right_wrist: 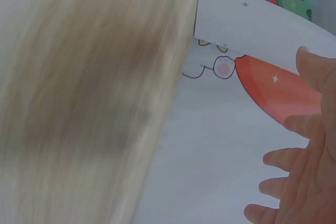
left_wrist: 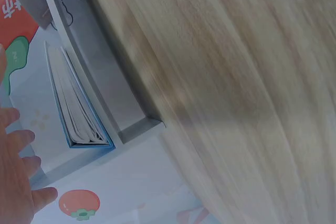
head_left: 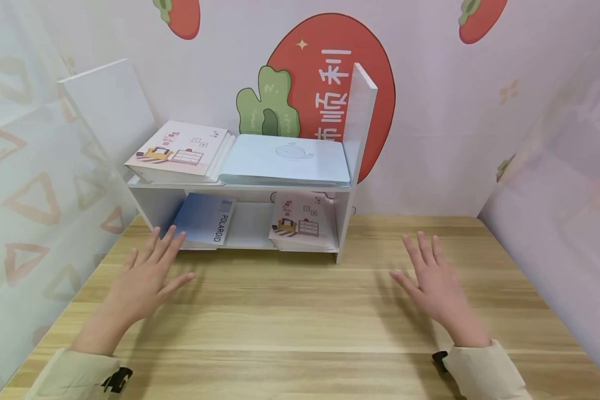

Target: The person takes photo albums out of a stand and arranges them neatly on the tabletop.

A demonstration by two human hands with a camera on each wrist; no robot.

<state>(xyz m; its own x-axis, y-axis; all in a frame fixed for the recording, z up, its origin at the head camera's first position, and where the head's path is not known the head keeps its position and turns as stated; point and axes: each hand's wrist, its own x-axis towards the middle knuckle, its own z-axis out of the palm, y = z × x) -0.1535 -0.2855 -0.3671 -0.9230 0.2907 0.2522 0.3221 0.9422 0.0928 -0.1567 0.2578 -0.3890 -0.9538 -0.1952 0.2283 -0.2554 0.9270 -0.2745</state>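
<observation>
My left hand (head_left: 142, 283) is spread over the table in front of the white shelf's left end, its fingers straight and holding nothing. Just beyond its fingertips, on the lower shelf, lies a blue album marked POLAROID (head_left: 202, 218). To the right of the shelf, my right hand (head_left: 437, 286) is held over the table with fingers apart and nothing in them. The white shelf (head_left: 252, 224) carries pink-white albums (head_left: 180, 147) and a light blue whale-print folder (head_left: 286, 158) on top. Another pink-white album (head_left: 304, 219) lies at the lower right.
The wood-grain table (head_left: 290, 322) runs from the shelf to the front of the view. A strawberry-print curtain (head_left: 430, 111) hangs behind, with sheets at both sides. The shelf's tall side panels (head_left: 362, 116) rise above its upper board.
</observation>
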